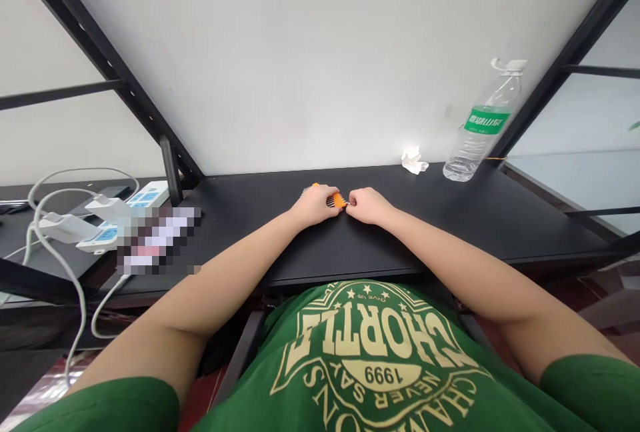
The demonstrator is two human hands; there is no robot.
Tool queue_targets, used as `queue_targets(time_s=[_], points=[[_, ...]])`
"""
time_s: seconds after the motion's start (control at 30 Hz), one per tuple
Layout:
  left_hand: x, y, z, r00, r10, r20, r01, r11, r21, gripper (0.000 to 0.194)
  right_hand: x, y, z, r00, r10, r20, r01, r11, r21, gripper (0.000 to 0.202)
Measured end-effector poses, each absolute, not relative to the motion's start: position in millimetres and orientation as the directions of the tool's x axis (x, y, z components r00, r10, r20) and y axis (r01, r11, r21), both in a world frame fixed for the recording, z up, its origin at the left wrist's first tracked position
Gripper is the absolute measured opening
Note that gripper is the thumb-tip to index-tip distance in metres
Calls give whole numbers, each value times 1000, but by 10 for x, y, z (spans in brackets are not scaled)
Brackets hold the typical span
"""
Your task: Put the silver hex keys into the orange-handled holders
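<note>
Green T-shirt [370, 325], one, cream lettering and stars on the chest, worn by the person seated at the black counter [450, 225].

Far left: white cables [77, 285]; white power strip [150, 197], with two white chargers [107, 207] plugged in; pixelated flat device [165, 239], probably a phone, at the counter's left end.

Left hand [316, 206], one: curled closed over the orange holder [339, 201], thumb on the near side, fingers over the top; part of the piece shows beyond the knuckles.

Orange holder, one: at the middle of the counter, between the two hands, with a row of slim light-and-dark bars along it, possibly bits; mostly covered. Whether it rests on the surface cannot be told.

Condition of the work: judged under way. The holder is in hand, its right end engaged by both hands. Whether a part is coming out or going in is not shown; how much is done and how much remains cannot be counted.

Right hand [367, 206], one: nearly a fist, thumb and forefinger pinching a small metallic tip [349, 203] at the holder's right end.

Right: crumpled white tissue [413, 160], by the wall; clear plastic bottle [483, 129], green label, white cap, standing.
</note>
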State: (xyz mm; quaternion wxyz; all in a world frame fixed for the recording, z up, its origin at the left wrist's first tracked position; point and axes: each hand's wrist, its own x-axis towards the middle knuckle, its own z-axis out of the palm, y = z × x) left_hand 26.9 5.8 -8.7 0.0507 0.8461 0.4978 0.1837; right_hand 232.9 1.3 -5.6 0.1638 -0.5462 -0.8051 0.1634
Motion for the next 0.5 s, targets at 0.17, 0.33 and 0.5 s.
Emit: queue_targets(time_s=[0.17, 0.33, 0.5], points=[[111, 149, -66, 486, 821, 298, 819, -547, 173, 48, 2494, 74, 33, -266, 963, 37, 863, 255, -436, 12], [-21, 192, -23, 410, 850, 331, 830, -498, 250, 42, 2656, 107, 102, -359, 924, -133, 894, 299, -334, 18], [67, 115, 4, 405, 839, 363, 735, -535, 417, 46, 2647, 102, 68, -460, 882, 102, 811, 464, -357, 19]])
